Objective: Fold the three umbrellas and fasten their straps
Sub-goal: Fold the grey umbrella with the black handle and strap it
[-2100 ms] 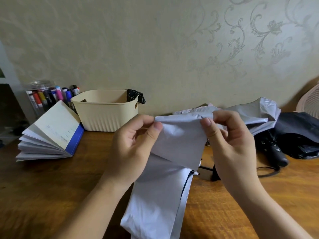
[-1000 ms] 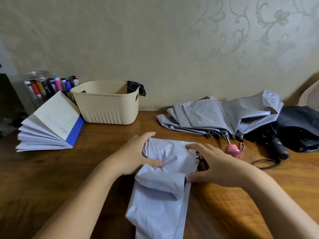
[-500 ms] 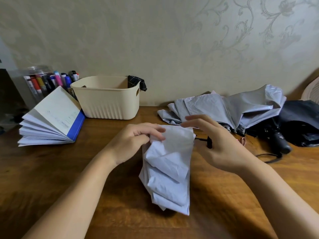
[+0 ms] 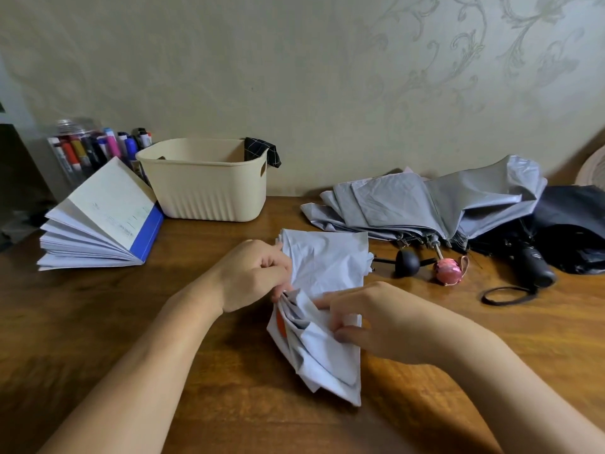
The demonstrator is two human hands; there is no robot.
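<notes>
pinching one pale umbrella (image 4: 324, 263), left hand (image 4: 252, 273) and right hand (image 4: 376, 319); two others behind, grey umbrella (image 4: 425, 201), seemingly black umbrella (image 4: 573, 211)

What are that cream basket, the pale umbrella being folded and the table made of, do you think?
Cream basket: looks like moulded plastic, matte, with ribbed walls and a cut-out handle. Pale umbrella: probably thin synthetic fabric, slightly sheeny; it creases sharply. Table: wood or veneer, glossy finish; grain and soft reflections show.

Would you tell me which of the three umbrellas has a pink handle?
The grey umbrella, lying between the white umbrella nearest you and the black umbrella at far right.
</notes>
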